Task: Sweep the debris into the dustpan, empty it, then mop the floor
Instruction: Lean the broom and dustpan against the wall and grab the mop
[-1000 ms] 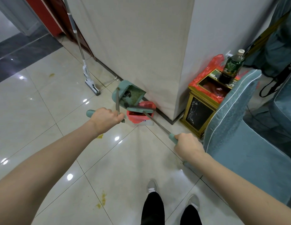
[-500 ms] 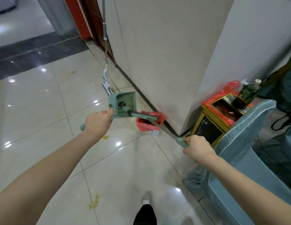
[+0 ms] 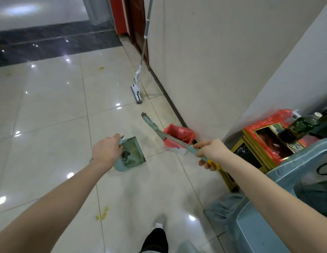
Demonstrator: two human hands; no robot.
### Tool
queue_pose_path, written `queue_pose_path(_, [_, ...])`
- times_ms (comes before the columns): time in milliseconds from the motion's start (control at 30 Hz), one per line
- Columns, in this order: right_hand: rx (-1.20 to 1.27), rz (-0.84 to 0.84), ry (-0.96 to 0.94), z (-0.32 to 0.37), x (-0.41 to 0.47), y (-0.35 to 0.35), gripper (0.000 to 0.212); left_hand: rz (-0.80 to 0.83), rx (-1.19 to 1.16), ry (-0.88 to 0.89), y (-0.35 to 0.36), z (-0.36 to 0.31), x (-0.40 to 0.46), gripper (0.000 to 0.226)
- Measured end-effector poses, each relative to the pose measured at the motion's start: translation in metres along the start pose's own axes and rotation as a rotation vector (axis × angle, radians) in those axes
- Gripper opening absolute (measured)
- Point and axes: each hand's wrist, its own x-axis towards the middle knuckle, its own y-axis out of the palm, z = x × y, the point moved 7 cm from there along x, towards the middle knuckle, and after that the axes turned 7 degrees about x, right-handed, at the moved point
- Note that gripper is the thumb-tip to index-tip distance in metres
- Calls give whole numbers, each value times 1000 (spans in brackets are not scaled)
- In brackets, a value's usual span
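Observation:
My left hand (image 3: 106, 152) grips the handle of a teal dustpan (image 3: 132, 154), held low over the floor tiles with a dark clump of dirt inside. My right hand (image 3: 211, 153) grips the teal handle of a broom (image 3: 159, 131) whose shaft slants up-left over a small bin lined with a red bag (image 3: 179, 135) at the wall's foot. A white mop (image 3: 139, 84) leans against the wall further back. Yellow stains (image 3: 103, 214) mark the floor near my foot, another (image 3: 101, 68) lies far off.
A gold-framed bin with a red liner (image 3: 268, 141) stands at the wall corner, a green bottle (image 3: 303, 123) on its top. A chair with a blue cover (image 3: 294, 179) fills the right side. A red door frame (image 3: 120, 15) is at the back. My shoe (image 3: 158, 221) is below.
The dustpan has come away from above the small red bin and dropped down to the left. The broom has swung off the bin, its head now pointing up-left. The view has turned left.

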Motion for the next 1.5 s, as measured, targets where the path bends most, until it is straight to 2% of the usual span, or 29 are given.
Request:
queue_pose_path(200, [212, 74, 94, 10, 14, 22, 33, 133, -137, -8, 51, -24, -26, 23])
queue_pose_path(400, [483, 88, 102, 20, 19, 30, 33, 226, -324, 9, 90, -76, -34, 32])
queue_pose_path(567, [572, 75, 147, 25, 13, 27, 26, 308, -473, 52, 103, -132, -35, 49])
queue_pose_path(667, [596, 37, 114, 22, 15, 17, 32, 375, -649, 49, 113, -162, -40, 52])
queue_pose_path(733, [552, -8, 82, 17, 14, 9, 34, 460, -770, 85, 124, -184, -47, 54])
queue_pose_path(867, [287, -83, -35, 9, 1, 0, 33, 667, -924, 138, 143, -222, -61, 62])
queue_pose_path(967, [111, -216, -126, 5, -8, -11, 20, 783, -988, 229, 147, -250, -68, 65])
queue_pose_path(1100, [-4, -368, -148, -1, -17, -27, 11, 973, -1128, 234, 139, -277, -77, 76])
queue_pose_path(1233, [36, -451, -107, -8, -27, -44, 12, 982, -1083, 273, 133, -301, -76, 83])
queue_pose_path(1400, [89, -491, -73, -13, -33, -59, 10, 1095, -1186, 189, 143, -326, -79, 89])
queue_pose_path(1500, [105, -502, -48, -15, -34, -65, 10, 1035, -1063, 219, 146, -335, -75, 89])
